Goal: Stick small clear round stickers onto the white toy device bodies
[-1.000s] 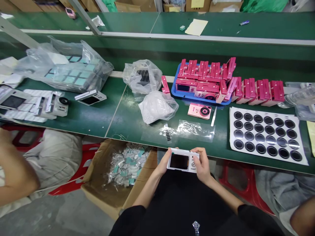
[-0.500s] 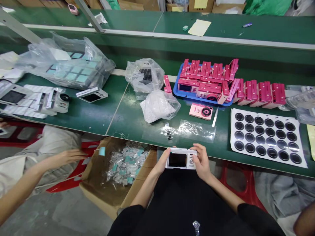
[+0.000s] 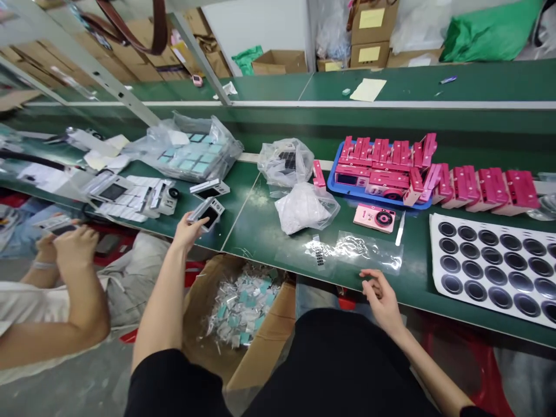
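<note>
A white toy camera (image 3: pixel 207 214) is pinched by the grip of the left hand (image 3: pixel 186 231) at the edge of the green tabletop (image 3: pixel 256 231), left of centre; the right hand (image 3: pixel 380 300) is loosely spread, empty, just below a clear plastic sheet (image 3: pixel 369 252)

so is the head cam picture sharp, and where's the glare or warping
In the head view, glare sits on the clear plastic sleeve, and wide-angle distortion bows the green workbench toward the frame edges. The white camera body in the left hand looks fairly sharp, without heavy motion blur.
</note>
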A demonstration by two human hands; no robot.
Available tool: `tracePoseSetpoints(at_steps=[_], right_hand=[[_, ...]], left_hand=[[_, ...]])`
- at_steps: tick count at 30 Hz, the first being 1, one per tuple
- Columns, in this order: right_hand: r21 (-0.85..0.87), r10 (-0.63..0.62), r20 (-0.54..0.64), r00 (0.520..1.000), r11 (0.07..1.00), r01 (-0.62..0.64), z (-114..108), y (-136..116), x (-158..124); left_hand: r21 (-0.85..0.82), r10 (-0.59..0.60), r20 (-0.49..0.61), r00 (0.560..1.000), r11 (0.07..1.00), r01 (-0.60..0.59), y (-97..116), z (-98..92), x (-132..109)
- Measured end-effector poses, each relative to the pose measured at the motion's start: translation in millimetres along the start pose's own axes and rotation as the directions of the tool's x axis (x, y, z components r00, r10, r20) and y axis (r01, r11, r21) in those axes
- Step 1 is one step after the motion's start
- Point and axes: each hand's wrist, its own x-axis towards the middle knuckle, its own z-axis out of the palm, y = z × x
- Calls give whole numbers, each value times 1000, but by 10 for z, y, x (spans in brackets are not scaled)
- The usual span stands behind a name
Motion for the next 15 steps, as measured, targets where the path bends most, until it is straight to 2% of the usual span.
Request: tracePoseSetpoints(at_steps=[4,9,12,15], right_hand=[[-33,-1,-62,998,999,-1,-12,24,-58],[-62,22,-119,993,998,-29,-79,104,-120],[-68,42,-163,986,996,-53,-92,137,-136],[-82,60,-189,980,994,-77,-81,135,-104]], left_hand=[[219,4,-29,1000,976,2,115,13,259],[343,169,-85,982,930,-130,343,49,334],[350,309,-110,945,901,-254,610,237,252],[299,449,-17,893,855,-424,960,566,-51]])
